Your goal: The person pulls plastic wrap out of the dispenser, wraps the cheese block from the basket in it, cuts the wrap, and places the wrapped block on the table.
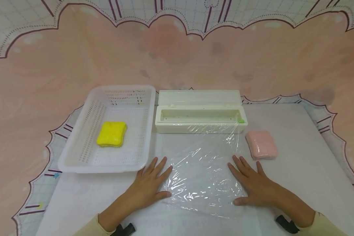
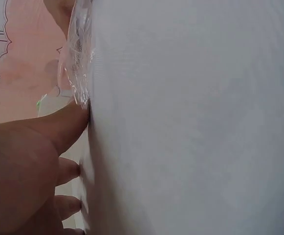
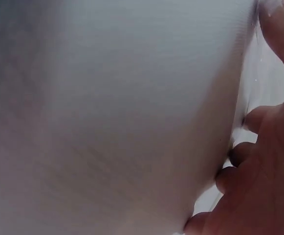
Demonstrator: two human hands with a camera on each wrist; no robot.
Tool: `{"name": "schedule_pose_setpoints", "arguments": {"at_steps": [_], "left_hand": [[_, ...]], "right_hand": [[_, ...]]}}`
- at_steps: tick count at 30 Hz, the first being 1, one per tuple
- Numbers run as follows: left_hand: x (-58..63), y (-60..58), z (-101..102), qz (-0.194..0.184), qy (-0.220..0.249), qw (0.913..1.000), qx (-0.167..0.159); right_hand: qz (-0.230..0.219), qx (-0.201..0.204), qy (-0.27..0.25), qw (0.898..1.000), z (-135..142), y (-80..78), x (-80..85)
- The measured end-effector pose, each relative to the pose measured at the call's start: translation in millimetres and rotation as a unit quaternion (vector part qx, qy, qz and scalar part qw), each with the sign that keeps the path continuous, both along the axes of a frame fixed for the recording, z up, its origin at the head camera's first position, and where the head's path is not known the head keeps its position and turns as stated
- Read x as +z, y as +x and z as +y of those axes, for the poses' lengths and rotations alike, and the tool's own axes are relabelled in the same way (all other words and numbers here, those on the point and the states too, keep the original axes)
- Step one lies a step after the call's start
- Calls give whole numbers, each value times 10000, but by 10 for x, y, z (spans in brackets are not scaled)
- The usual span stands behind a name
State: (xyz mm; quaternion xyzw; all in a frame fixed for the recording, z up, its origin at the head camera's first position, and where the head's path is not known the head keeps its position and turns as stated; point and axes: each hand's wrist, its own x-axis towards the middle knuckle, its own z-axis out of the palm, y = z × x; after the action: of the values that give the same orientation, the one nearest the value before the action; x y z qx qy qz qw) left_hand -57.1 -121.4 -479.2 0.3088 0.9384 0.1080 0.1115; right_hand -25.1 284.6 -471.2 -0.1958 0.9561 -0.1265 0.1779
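A sheet of clear cling film (image 1: 205,183) lies spread over the white table cover, one end running up to the front of the white film dispenser box (image 1: 200,127). At the sheet's left edge, my left hand (image 1: 148,188) rests palm down with fingers spread. My right hand (image 1: 255,185) rests likewise at the right edge. Fingertips of both hands touch down on the surface in the wrist views; film glints by the left thumb (image 2: 76,120). Just beyond the right hand sits a pink, glossy, sponge-like block (image 1: 262,145).
A white perforated basket (image 1: 76,164) stands at the left, with a yellow sponge-like block (image 1: 111,134) lying in it. The dispenser's lid (image 1: 199,97) is raised at the back. A small green piece (image 1: 241,121) sits at the box's right end. Patterned cloth (image 1: 177,59) spreads behind.
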Motion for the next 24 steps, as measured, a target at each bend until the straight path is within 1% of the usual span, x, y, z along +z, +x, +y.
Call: {"name": "schedule_pose_setpoints", "arguments": {"at_steps": [3, 7, 9, 10, 12, 14, 16, 17, 18, 19, 20, 21, 22, 23, 24], "left_hand": [[11, 4, -4, -52, -11, 10000, 6], [17, 21, -8, -91, -85, 9999, 112], [25, 54, -7, 59, -256, 9996, 124], [50, 82, -5, 166, -348, 9992, 108], [142, 158, -6, 455, -539, 9975, -14], [310, 248, -16, 755, -625, 9948, -262], [571, 314, -39, 867, -497, 9938, -495], [707, 323, -61, 937, -356, 9931, -604], [857, 316, -88, 953, -219, 9931, -643], [1007, 283, -122, 986, -40, 9931, -632], [1152, 222, -164, 1007, 118, 9932, -565], [1300, 132, -212, 972, 240, 9941, -417], [1434, 12, -270, 954, 338, 9945, -254], [1552, -137, -339, 923, 408, 9949, -74], [1664, -305, -414, 803, 399, 9959, 131]], "right_hand": [[-41, 7, 10, 10000, 20, 0, -49], [-95, 23, -18, 10000, 23, -10, -60], [-123, 53, -75, 9999, 16, -13, -46], [-142, 65, -106, 9998, 12, -13, -34], [-191, 84, -147, 9997, 2, -13, -18], [-223, 86, -172, 9996, -10, -11, -5], [-269, 65, -163, 9995, -17, -6, 2], [-279, 57, -159, 9995, -18, -3, 1], [-302, 36, -148, 9994, -18, -1, -2], [-280, 43, -152, 9995, -15, 1, -4], [-259, 46, -168, 9995, -9, 3, -9], [-243, 46, -158, 9996, -3, 4, -13], [-218, 41, -145, 9996, 4, 5, -21], [-190, 48, -148, 9997, 12, 4, -28], [-177, 46, -127, 9998, 19, 4, -34]]}}
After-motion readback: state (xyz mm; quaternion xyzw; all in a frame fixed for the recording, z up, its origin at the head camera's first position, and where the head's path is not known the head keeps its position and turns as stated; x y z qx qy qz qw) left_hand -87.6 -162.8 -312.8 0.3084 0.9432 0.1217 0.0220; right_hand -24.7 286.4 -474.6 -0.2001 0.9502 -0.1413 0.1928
